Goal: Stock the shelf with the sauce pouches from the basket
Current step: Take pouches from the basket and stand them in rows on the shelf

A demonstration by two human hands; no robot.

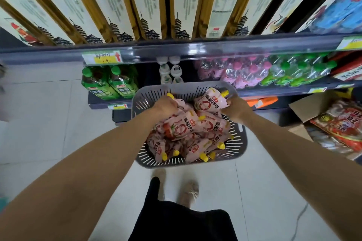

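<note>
The grey slotted basket (238, 144) sits on the pale tiled floor (39, 119) directly in front of the shelving unit and serves as the reference point. It is heaped with pink sauce pouches (184, 129) with yellow caps; pouches lower in the heap are covered by those above, so their count cannot be determined. The left hand (165, 106) reaches into the far left part of the basket, closed over a pouch whose yellow cap (170, 96) protrudes beyond the knuckles; the fingers curl downward out of sight, so their exact placement cannot be told. The right hand (236, 109) is at the far right rim, gripping the edge of a raised pouch (210, 101) that is tilted above the heap; the fingertips are hidden behind the pouch. Beyond the basket, the lower shelf (274, 92) holds green-capped bottles (109, 82), small white bottles (171, 73) and wrapped packs of pink and green bottles (264, 72), partly masked by the rail above. Above these, large yellow bottles (147, 6) are cut off at the frame top. To the right of the basket, an open cardboard box (305, 107) with red packets is cropped by the frame edge. Near the basket, two shoes (189, 191) are partly hidden by dark clothing (182, 223). Label text is blurred.
</note>
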